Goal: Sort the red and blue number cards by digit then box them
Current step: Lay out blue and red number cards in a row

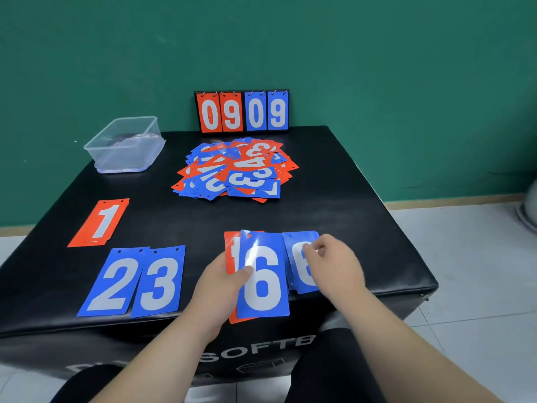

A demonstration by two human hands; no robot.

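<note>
My left hand (225, 282) grips a small stack with a blue 6 card (263, 282) on top and a red card (232, 251) beneath. My right hand (331, 257) pinches another blue card (299, 257) lying just right of that stack; its digit is partly hidden. A red 1 card (100, 222), a blue 2 card (112, 282) and a blue 3 card (159, 282) lie face up at the near left. A mixed pile of red and blue cards (235, 170) sits mid-table. A clear plastic box (125, 145) stands at the far left corner.
A flip scoreboard (242, 112) reading 0909 stands at the back edge against the green wall. The black padded table (334, 199) ends just right of my right hand, with tiled floor beyond. My dark-clothed knees are below the front edge.
</note>
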